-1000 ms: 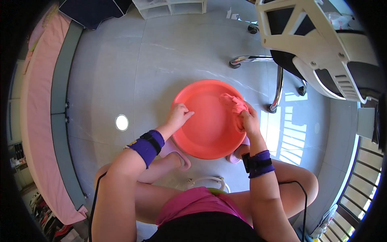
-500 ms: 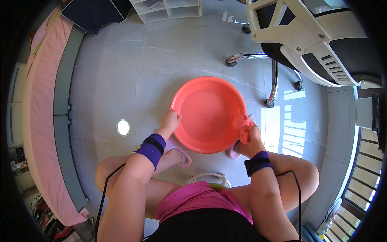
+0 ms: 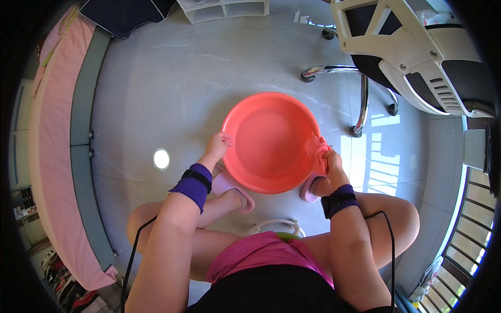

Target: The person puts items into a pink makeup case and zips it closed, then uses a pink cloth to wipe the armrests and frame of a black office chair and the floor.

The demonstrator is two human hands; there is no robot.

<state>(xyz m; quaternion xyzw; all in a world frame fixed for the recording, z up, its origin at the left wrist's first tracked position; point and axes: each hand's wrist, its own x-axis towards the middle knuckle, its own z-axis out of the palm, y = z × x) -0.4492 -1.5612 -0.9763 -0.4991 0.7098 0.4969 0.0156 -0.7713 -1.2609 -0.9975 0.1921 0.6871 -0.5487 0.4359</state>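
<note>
So, nearest in, a white curved tube [image 3: 279, 221] arcs above the floor, and just beyond it the pink slippers [image 3: 308, 193] flank the near edge of the round coral basin [image 3: 269, 146]. Over on the basin's right edge, the right hand [image 3: 334, 159] is clenched around a coral cloth [image 3: 320, 151], bunched across the rim. The cloth's long axis runs near to far: the far end leans left into the basin, the near end hangs just past the rim. Across on the left, the left hand [image 3: 217, 146] has its fingers curled at the rim; whether they actually grip it, I can't tell. Between the hands, the wide mouth gives room leftward from the cloth, while a slipper sits close on its near side. Grey floor [image 3: 135, 104] spreads left toward the pink-covered bed [image 3: 55, 146]. Far right, the chair's chrome legs [image 3: 364, 99] close in, and farthest stand white drawers [image 3: 224, 10].
</note>
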